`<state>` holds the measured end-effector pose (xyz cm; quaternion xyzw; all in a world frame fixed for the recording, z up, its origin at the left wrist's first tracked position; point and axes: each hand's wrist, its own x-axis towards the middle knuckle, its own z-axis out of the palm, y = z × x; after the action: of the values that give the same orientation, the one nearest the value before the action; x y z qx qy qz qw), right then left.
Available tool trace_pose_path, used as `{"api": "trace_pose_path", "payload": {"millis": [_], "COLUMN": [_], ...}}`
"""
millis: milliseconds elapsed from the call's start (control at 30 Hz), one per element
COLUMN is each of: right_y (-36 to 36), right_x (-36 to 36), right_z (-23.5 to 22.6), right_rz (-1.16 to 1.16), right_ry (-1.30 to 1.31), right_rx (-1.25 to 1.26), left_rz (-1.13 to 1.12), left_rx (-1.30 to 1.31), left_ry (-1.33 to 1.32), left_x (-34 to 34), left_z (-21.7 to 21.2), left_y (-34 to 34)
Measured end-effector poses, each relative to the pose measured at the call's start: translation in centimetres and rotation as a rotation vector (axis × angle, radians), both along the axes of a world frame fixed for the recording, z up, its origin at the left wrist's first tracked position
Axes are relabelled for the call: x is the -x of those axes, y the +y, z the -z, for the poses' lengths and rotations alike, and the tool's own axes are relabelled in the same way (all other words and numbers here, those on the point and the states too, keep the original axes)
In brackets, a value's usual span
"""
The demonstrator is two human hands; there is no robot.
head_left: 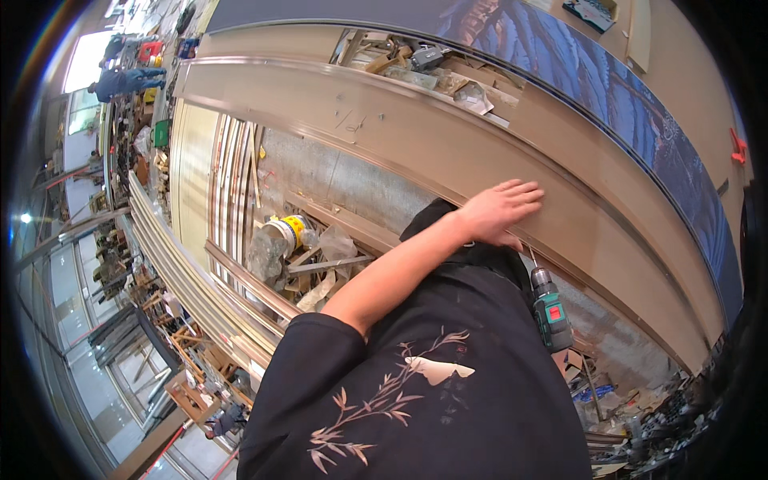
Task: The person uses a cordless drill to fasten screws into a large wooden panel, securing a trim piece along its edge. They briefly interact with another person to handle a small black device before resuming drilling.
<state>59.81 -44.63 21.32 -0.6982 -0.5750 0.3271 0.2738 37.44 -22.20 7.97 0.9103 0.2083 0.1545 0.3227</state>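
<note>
My left hand [502, 210] lies on a long brown panel [448, 152], fingers stretched out and pointing right. Its thumb reaches down over the panel's near edge. Just below the thumb is a green and black cordless drill [552, 314] with a red patch, its thin bit pointing up at that edge. Whatever holds the drill is hidden behind my black shirt [448, 368], and my right hand does not show. Several small screws or metal bits [352, 122] are scattered on the panel, left of my hand.
Beyond the panel runs a board with a dark blue picture [552, 60]. An orange-red clamp-like tool [738, 147] is at far right. Down left are a white and yellow bucket [290, 230], scraps and stacked long strips [192, 280]. A person in blue [126, 82] is far left.
</note>
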Motion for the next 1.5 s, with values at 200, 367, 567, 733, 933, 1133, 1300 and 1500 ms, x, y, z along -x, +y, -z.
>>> {"api": "trace_pose_path", "payload": {"millis": [200, 367, 567, 733, 933, 1133, 1300, 1500], "right_y": [1.3, 4.0, 9.8, 12.1, 14.3, 16.9, 18.7, 20.2], "right_x": [2.4, 8.8, 18.1, 24.4, 28.6, 30.3, 30.2, 29.6], "right_z": [0.2, 0.1, 0.2, 0.1, -1.2, -1.7, -1.6, -1.9], "right_rz": [-0.003, 0.069, 0.039, 0.045, 0.092, 0.084, 0.039, -0.021], "right_ry": [-0.012, -0.062, -0.004, -0.096, -0.075, -0.090, -0.088, -0.099], "right_rx": [-0.093, -0.070, -0.083, 0.007, -0.017, -0.004, -0.015, -0.042], "left_rz": [-0.974, -1.035, -0.732, -0.612, -0.461, -0.406, -0.482, -0.673], "left_rx": [-0.247, -0.286, -0.159, 0.003, -0.005, -0.064, 0.298, 1.508], "left_ry": [-0.024, 0.195, 0.071, 0.045, -0.061, -0.114, -0.251, -0.569], "left_x": [13.7, 20.6, 23.3, 24.4, 25.0, 24.9, 25.6, 27.0], "left_z": [-1.5, -1.1, 0.9, 0.1, 0.1, 1.9, -0.2, -0.9], "left_y": [6.5, 10.1, 12.8, 14.0, 16.4, 17.2, 17.3, 16.5]}}
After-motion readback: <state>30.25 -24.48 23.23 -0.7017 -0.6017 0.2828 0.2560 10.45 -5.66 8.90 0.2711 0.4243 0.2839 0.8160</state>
